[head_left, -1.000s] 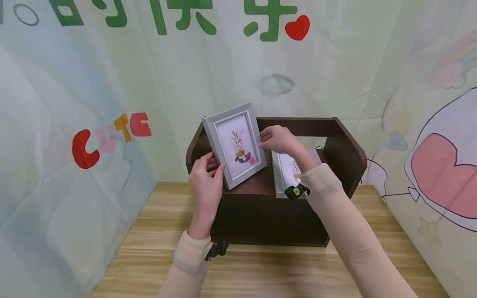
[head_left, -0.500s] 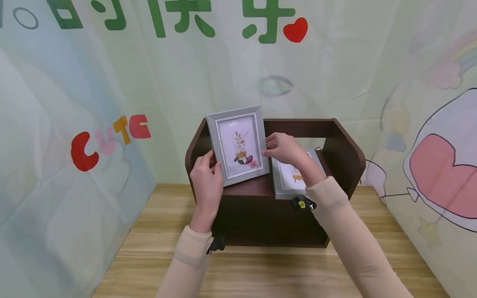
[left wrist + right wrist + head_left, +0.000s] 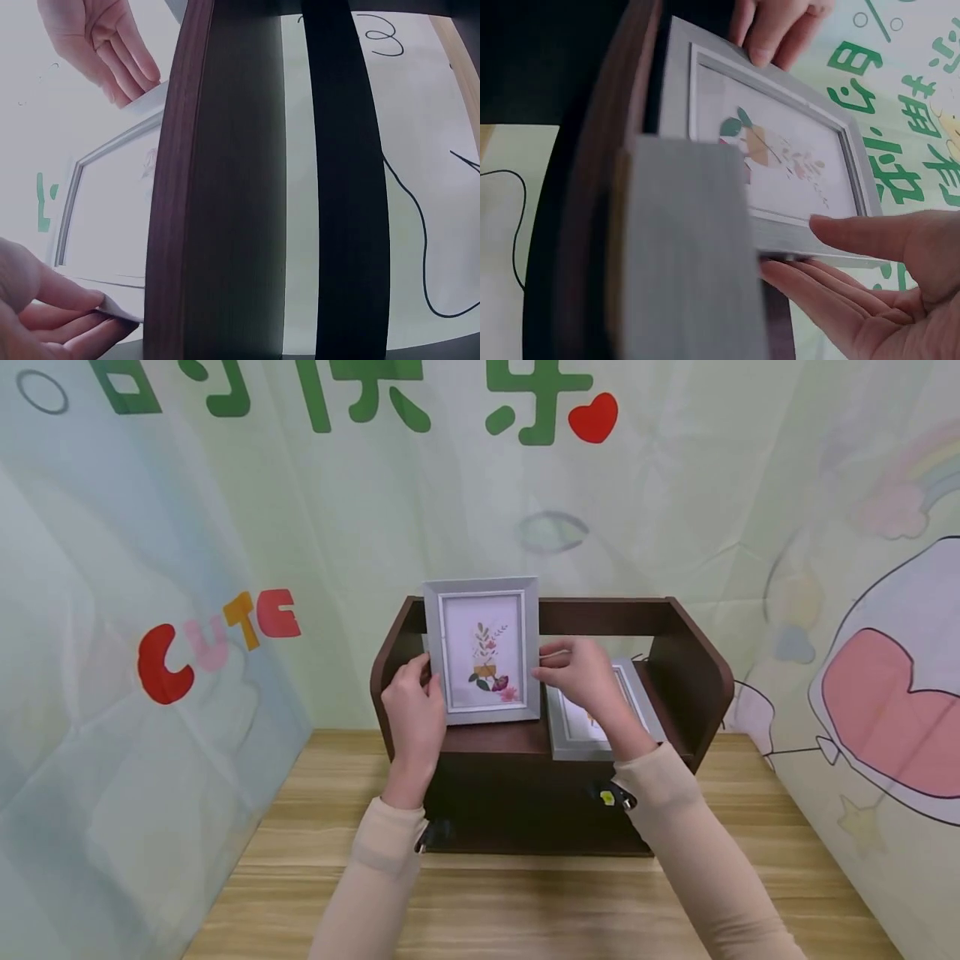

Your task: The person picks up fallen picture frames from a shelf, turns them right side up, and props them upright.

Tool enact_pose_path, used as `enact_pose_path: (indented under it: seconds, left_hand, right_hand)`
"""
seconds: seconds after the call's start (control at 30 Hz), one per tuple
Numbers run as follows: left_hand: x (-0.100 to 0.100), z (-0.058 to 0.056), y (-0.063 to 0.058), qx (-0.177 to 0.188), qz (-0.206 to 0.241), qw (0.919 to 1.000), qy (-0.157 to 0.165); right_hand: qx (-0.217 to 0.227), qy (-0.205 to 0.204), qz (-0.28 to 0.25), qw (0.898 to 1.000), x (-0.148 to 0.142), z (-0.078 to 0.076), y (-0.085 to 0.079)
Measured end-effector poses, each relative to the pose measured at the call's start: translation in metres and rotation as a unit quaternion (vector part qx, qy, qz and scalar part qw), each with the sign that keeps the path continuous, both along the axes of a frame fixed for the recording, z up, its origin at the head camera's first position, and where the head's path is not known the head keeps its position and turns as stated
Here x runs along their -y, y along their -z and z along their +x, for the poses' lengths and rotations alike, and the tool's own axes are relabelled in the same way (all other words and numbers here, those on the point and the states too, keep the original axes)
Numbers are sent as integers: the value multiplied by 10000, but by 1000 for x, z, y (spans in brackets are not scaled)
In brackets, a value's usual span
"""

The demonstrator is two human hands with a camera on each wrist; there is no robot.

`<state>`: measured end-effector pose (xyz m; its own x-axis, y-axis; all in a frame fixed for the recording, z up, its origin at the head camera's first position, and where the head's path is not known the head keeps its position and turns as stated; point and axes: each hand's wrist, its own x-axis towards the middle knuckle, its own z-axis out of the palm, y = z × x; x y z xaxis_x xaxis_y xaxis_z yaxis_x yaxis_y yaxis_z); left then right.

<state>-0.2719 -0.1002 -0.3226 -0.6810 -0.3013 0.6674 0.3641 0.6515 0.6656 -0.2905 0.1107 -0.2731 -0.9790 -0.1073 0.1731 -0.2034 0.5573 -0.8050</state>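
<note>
My left hand [image 3: 415, 714] and right hand [image 3: 583, 675] pinch the upright frame [image 3: 483, 647]; best kept square to the front edge of the shelf [image 3: 495, 739].

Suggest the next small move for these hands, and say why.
Probably settle the upright frame squarely onto the brown shelf before letting go: the left hand and right hand hold its opposite sides, and whether its lower edge fully rests there is unclear.
</note>
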Motion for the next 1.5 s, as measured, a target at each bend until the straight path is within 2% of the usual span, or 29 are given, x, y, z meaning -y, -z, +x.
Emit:
enact_pose_path:
  seconds: [0.17, 0.37, 0.63, 0.87, 1.0, 1.2, 1.5]
  left_hand:
    - [-2, -6, -2, 72, 134, 9999, 50]
    - [-4, -11, -3, 39, 342, 9994, 105]
    - [-3, -13, -2, 2, 496, 9988, 3]
    - [-5, -7, 0, 154, 491, 9986, -73]
    - [-5, -3, 1, 436, 490, 9978, -137]
    - [-10, 4, 2, 873, 630, 9942, -62]
    - [-16, 14, 5, 952, 684, 9931, 36]
  right_hand:
    - [-407, 375, -330, 9979, 4, 8, 8]
    - [-860, 815, -715, 9904, 12, 11, 21]
    - [-1295, 1077, -891, 9817, 20, 12, 32]
    - [-1608, 1116, -779, 9776, 26, 10, 34]
    - [-1704, 1103, -715, 9766, 32, 9, 33]
    - [-1821, 1054, -598, 9758, 39, 5, 32]
    - [-1756, 999, -468, 9783, 45, 6, 33]
